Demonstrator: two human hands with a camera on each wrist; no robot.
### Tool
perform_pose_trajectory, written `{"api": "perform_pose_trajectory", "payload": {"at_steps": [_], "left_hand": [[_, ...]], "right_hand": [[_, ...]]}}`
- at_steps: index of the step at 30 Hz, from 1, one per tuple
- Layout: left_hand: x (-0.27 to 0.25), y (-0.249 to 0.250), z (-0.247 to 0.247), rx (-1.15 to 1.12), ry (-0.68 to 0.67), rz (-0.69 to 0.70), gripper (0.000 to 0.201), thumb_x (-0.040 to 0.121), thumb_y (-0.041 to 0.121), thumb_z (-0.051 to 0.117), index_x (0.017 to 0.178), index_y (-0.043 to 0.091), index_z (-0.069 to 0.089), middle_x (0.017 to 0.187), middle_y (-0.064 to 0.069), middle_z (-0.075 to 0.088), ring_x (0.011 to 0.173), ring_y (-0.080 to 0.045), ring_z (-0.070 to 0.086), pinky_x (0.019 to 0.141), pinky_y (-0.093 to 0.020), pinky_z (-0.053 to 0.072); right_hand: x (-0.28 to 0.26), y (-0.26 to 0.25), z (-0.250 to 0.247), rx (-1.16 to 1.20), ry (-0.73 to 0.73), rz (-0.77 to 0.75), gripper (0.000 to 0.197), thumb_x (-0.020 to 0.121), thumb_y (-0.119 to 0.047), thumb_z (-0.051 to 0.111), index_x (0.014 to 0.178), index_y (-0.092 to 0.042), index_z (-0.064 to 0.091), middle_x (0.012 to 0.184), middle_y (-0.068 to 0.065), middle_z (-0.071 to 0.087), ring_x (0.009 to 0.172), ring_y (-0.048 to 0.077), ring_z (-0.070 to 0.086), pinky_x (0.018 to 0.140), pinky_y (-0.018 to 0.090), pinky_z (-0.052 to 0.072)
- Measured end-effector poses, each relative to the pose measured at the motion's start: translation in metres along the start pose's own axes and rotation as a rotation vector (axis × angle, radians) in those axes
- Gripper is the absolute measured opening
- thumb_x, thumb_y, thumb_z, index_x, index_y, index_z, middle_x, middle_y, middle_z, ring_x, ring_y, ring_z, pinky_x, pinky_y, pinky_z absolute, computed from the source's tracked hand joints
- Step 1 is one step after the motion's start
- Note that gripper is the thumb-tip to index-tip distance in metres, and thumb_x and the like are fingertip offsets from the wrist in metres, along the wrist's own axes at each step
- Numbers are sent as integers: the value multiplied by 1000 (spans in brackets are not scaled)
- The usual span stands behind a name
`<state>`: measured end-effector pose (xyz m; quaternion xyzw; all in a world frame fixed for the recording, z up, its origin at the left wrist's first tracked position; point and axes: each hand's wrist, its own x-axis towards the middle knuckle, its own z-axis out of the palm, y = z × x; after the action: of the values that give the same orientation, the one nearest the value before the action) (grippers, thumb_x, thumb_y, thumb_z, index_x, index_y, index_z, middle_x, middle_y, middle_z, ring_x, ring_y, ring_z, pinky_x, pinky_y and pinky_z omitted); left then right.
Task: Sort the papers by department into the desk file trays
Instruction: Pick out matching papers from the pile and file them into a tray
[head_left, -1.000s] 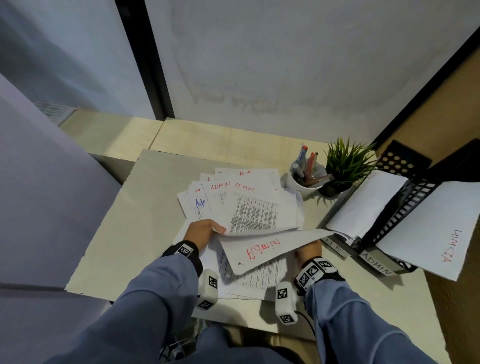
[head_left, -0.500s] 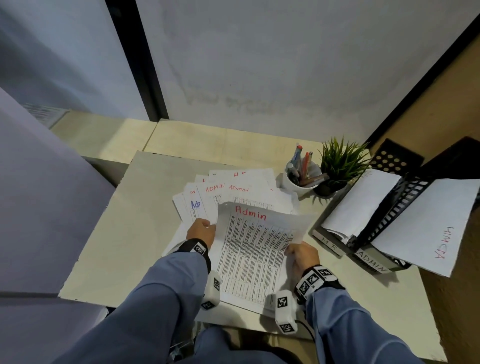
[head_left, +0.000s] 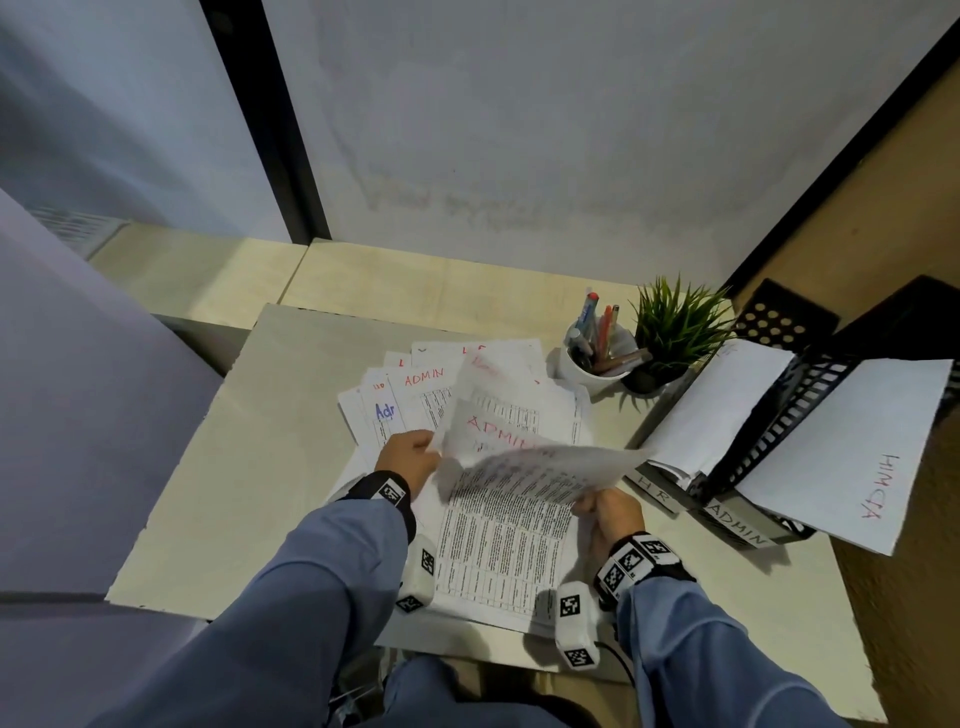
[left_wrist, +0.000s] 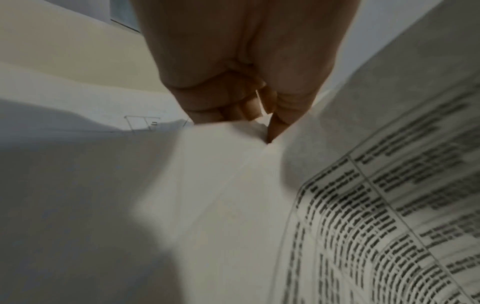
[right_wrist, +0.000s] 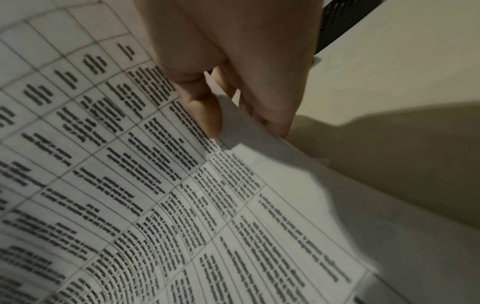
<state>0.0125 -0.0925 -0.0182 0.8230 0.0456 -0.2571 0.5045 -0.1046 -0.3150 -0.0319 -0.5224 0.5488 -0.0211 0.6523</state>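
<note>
A fan of white papers (head_left: 415, 395), several marked ADMIN in red, lies mid-desk. My right hand (head_left: 587, 506) pinches the right edge of a printed table sheet (head_left: 540, 470) between thumb and fingers (right_wrist: 205, 115); the sheet is lifted, curled and blurred. Under it shows another sheet marked ADMIN (head_left: 498, 431). My left hand (head_left: 423, 452) is at the stack's left edge, its curled fingers (left_wrist: 226, 111) and thumb pinching paper there. Black file trays (head_left: 779, 441) stand at the right, labelled HR (head_left: 652, 488) and ADMIN (head_left: 737, 525), each holding white sheets.
A white cup of pens (head_left: 595, 358) and a small potted plant (head_left: 675, 332) stand behind the papers, left of the trays. The desk (head_left: 249, 467) ends close on the left and front. A wall rises behind, a wooden panel at the right.
Half a second ago the Admin sheet lay flat between both hands. Now my right hand has lifted the sheet's right side, which curls up toward the trays, uncovering another ADMIN sheet.
</note>
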Motion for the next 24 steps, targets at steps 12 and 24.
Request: {"api": "perform_pose_trajectory", "payload": {"at_steps": [12, 24], "left_hand": [[-10, -7, -7, -292, -154, -177, 49, 75, -25, 37, 43, 2, 61, 82, -11, 69, 84, -23, 63, 76, -31, 52], [39, -26, -5, -204, 187, -306, 30, 75, 5, 55, 46, 9, 49, 52, -14, 51, 68, -28, 48, 68, -33, 39]], "right_hand": [[-9, -20, 8, -31, -108, -167, 20, 75, 18, 50, 77, 1, 61, 73, 8, 58, 80, 25, 55, 59, 22, 49], [18, 15, 17, 68, -183, -269, 64, 79, 25, 30, 38, -11, 63, 47, 2, 63, 54, 19, 59, 52, 19, 52]]}}
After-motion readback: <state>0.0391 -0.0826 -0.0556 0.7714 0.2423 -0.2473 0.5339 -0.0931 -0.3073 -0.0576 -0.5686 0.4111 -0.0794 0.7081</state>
